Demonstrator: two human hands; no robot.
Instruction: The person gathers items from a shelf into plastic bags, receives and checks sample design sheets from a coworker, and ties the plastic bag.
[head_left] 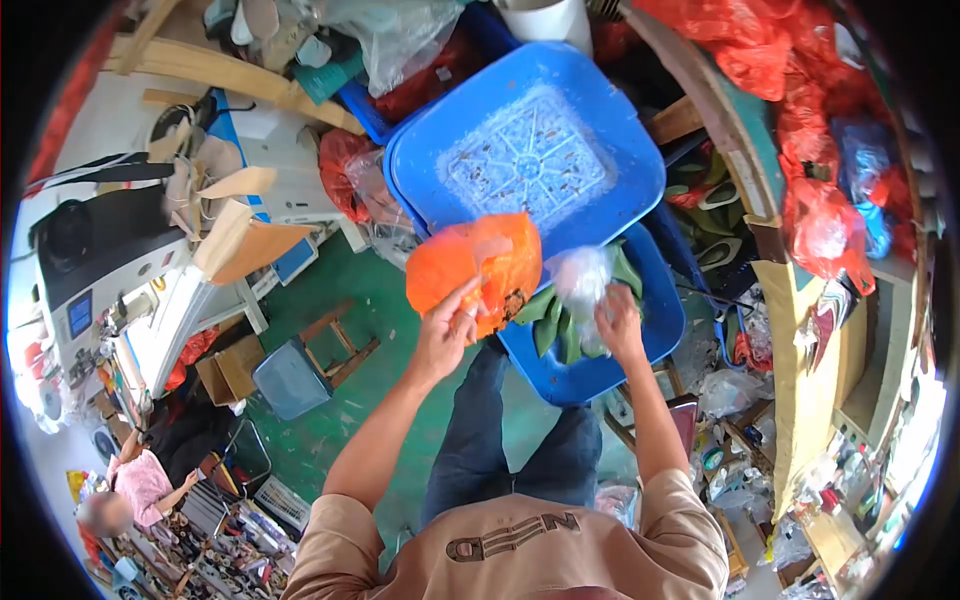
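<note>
My left hand (pixel 452 325) is closed on a bright orange plastic bag (pixel 440 268), which has a dark patch near its lower right edge. On the other side, my right hand (pixel 617 318) has its fingers closed at the edge of a clear plastic bag (pixel 582 278). Under and around that bag are several dark green, leaf-shaped pieces (pixel 568 338). They lie in a lower blue tub (pixel 655 345), partly hidden by the bag and my hand. Above the tub sits another blue tub (pixel 610 190) whose bottom is covered with pale dust and specks.
A blue-grey stool (pixel 290 385) stands on the green floor (pixel 400 430) at left, near a cardboard box (pixel 230 370). White machines (pixel 285 170) line the left side. Red plastic bags (pixel 825 235) hang at right. A person in pink (pixel 145 488) is at lower left.
</note>
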